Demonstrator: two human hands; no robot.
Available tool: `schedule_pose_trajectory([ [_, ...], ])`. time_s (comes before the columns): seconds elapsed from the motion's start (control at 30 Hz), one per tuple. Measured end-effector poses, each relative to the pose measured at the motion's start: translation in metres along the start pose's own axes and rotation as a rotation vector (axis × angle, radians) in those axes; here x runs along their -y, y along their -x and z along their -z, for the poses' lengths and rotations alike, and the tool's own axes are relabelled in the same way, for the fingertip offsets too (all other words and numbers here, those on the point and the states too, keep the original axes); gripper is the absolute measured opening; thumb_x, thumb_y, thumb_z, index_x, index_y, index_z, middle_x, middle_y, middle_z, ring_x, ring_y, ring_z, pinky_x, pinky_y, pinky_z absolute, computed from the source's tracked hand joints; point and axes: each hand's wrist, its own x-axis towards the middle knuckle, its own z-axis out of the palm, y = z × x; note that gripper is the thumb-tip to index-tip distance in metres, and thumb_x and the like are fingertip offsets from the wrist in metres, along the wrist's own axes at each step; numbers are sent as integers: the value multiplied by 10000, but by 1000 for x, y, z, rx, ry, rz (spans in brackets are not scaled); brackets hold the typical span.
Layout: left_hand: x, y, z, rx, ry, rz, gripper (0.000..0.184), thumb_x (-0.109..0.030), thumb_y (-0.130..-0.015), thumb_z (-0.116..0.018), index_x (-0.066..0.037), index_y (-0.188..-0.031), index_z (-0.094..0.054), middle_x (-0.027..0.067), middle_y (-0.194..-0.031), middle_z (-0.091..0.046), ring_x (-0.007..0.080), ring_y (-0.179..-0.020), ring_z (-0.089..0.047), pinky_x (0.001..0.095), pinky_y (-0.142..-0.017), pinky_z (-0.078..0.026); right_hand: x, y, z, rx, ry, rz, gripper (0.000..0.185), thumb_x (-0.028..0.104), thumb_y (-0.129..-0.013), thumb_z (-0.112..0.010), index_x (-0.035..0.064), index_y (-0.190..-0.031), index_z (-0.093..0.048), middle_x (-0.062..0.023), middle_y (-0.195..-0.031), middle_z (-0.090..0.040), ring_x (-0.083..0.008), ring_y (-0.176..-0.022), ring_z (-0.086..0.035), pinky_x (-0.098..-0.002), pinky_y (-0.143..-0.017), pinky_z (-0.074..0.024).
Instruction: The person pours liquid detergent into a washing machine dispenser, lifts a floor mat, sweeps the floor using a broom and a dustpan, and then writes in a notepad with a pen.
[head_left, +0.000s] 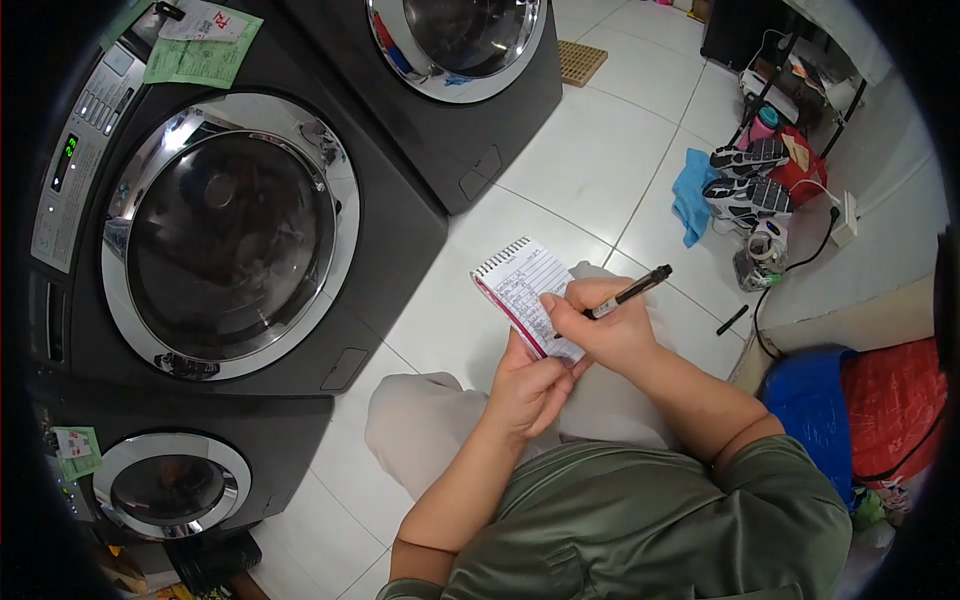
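Observation:
Near the middle of the head view, a small spiral notepad [522, 290] with lined pages and handwriting lies tilted above the knees. My left hand [531, 386] is closed on its lower edge. My right hand [610, 325] grips a dark pen [640, 286] and rests over the lower right of the page. The pen's upper end points up and right; its tip is mostly hidden by the hand.
Dark front-loading machines [225, 240] stand at the left, with green paper slips [205, 60] on top. At the right are a blue cloth [692, 195], shoes [748, 198], a power strip [846, 218], a cable and a blue container [808, 405] beside red bags [893, 400].

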Motion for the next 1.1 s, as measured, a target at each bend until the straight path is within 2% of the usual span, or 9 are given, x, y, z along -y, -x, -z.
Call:
schedule_pose_trajectory([
  [0.07,0,-1,2,27,-17,8,788,146,-683,-368,-168,-1403,-303,66,-1278,-459,236,-1194,-474,420,-943,-419,1,-1,0,-38,11,-16,353,46,-805,-666,3,-522,-459,-15,-490,-455,-69,-472,-362,-275,-437,-269],
  [0.17,0,0,1,-10,-14,8,782,143,-688,-373,-165,-1404,-301,72,-1275,-462,242,-1195,-477,422,-946,-422,-1,-2,0,-19,48,78,353,50,-807,-665,5,-525,-458,-16,-493,-452,-70,-471,-360,-273,-436,-266],
  [0.37,1,0,5,-1,-16,7,776,144,-695,-382,-162,-1403,-296,83,-1279,-463,246,-1195,-482,427,-959,-422,-3,-2,0,-7,26,55,358,50,-806,-667,12,-525,-448,-14,-496,-432,-70,-474,-355,-276,-437,-259],
  [0.47,0,0,-1,-12,-28,1,772,146,-694,-380,-155,-1401,-300,82,-1281,-465,240,-1185,-488,413,-938,-430,2,-2,-3,-51,3,18,402,54,-812,-658,20,-531,-374,-3,-504,-336,-62,-492,-288,-286,-416,-244],
  [0.67,0,0,-2,-23,-35,-4,749,142,-699,-381,-132,-1392,-312,98,-1305,-457,257,-1213,-474,430,-960,-430,-6,-2,-1,-44,43,92,388,61,-818,-653,18,-529,-397,-3,-500,-343,-56,-480,-299,-286,-410,-248],
  [0.77,1,-1,2,17,-52,-9,748,139,-701,-384,-125,-1396,-304,110,-1326,-444,274,-1246,-453,465,-1024,-399,-4,-2,2,-66,-12,-36,381,68,-811,-662,10,-529,-413,-16,-490,-368,-66,-470,-327,-288,-419,-260],
  [0.87,-1,0,-5,-7,-35,-16,749,135,-703,-388,-121,-1401,-299,114,-1339,-436,276,-1248,-452,471,-1035,-394,-6,-1,11,-81,32,-18,340,105,-838,-667,21,-547,-512,4,-525,-498,-44,-500,-406,-246,-444,-300],
  [1.1,0,0,-3,5,-43,-1,771,145,-697,-380,-119,-1415,-280,124,-1370,-410,284,-1284,-421,492,-1052,-374,-10,2,13,-66,64,-25,305,130,-829,-687,12,-575,-567,-2,-536,-527,-40,-499,-418,-244,-441,-305],
])
